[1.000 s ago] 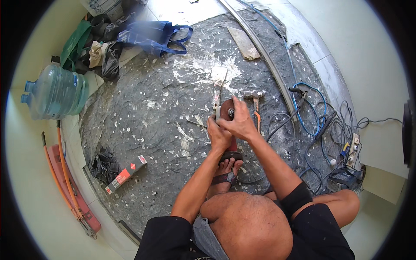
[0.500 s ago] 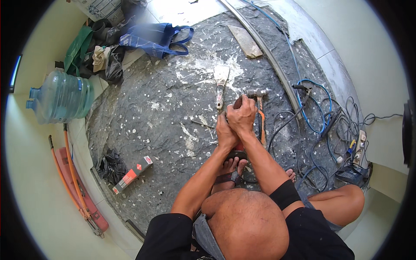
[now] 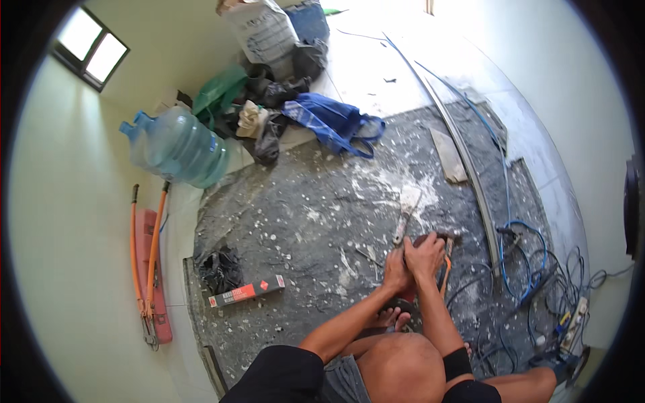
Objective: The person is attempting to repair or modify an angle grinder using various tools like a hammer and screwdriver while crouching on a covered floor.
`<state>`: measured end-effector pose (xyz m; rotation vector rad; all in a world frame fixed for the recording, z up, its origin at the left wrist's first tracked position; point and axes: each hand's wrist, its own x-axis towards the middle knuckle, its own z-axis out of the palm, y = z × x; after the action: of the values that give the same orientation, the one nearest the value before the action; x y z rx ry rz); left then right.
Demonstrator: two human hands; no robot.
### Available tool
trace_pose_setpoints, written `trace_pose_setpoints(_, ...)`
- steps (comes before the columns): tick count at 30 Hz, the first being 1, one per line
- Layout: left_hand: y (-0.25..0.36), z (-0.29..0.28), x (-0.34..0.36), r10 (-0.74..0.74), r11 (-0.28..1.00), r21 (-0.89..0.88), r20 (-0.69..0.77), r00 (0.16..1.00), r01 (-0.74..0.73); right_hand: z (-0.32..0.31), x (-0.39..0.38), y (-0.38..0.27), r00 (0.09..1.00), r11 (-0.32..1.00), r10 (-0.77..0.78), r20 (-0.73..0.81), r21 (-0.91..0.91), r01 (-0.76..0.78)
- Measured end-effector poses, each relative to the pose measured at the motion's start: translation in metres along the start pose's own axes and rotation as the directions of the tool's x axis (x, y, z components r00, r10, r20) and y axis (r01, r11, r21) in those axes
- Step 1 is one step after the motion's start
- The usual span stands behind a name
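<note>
My left hand [image 3: 397, 271] is closed on the red body of an angle grinder [image 3: 406, 293] held upright between me and the floor, above my sandalled foot. My right hand [image 3: 424, 255] grips its top end around the dark disc, which is mostly hidden under the fingers. Just beyond the hands lies a paint-spattered scraper [image 3: 408, 208]. A hammer with an orange-marked handle [image 3: 446, 272] lies immediately right of my right hand.
Spattered grey sheeting [image 3: 282, 208] covers the floor. Around it are a water jug [image 3: 178, 151], bolt cutters [image 3: 160, 242], a long box [image 3: 245, 292], bags [image 3: 332, 124], a flat board [image 3: 447, 154], a long metal bar [image 3: 470, 174] and tangled cables and hoses [image 3: 534, 282].
The view has tilted upward, bringing a window and more bags into sight; the hands appear lower and further right. My right hand's fingers now cover more of the grinder's disc.
</note>
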<state>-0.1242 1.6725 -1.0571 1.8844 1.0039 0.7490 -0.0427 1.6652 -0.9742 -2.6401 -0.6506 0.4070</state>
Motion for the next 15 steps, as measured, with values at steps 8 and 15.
trace_pose_setpoints(8,-0.014,-0.001,-0.004,-0.004,1.000,0.012,0.071,0.997,0.004,-0.005,-0.005,0.025,0.973,0.971,-0.232,0.014,0.060,0.231)
trace_pose_setpoints(15,-0.002,-0.005,-0.001,-0.075,0.997,0.012,0.089,0.993,0.074,-0.012,-0.002,0.033,0.962,0.956,-0.272,0.023,0.121,0.268)
